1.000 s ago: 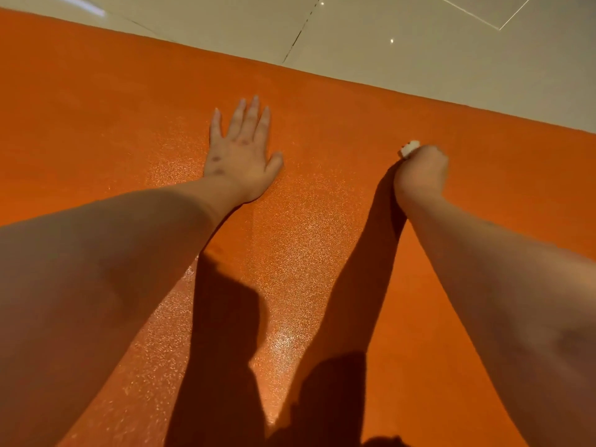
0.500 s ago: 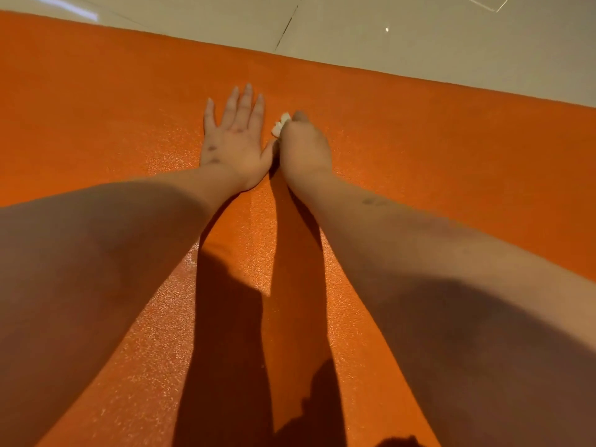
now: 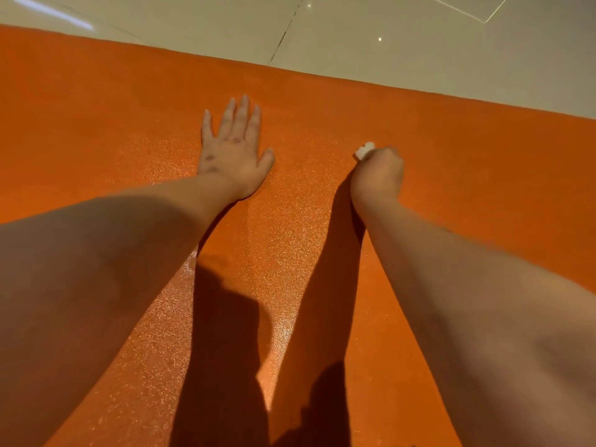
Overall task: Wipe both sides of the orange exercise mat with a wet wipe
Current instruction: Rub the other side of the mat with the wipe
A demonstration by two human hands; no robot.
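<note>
The orange exercise mat [image 3: 467,162] lies flat and fills most of the view, with a grainy, slightly shiny surface. My left hand [image 3: 233,150] rests palm down on it with straight, spread fingers. To its right, my right hand [image 3: 379,172] is curled round a small white wet wipe [image 3: 364,150] and presses it onto the mat. Only a corner of the wipe shows past the fingers.
Pale glossy floor tiles [image 3: 387,37] run beyond the mat's far edge, with dark grout lines. Shadows of my arms fall across the mat's near part.
My right hand, with the wipe, first slid left until it was beside my left hand, then moved back to the right. My left hand stayed flat in place.
</note>
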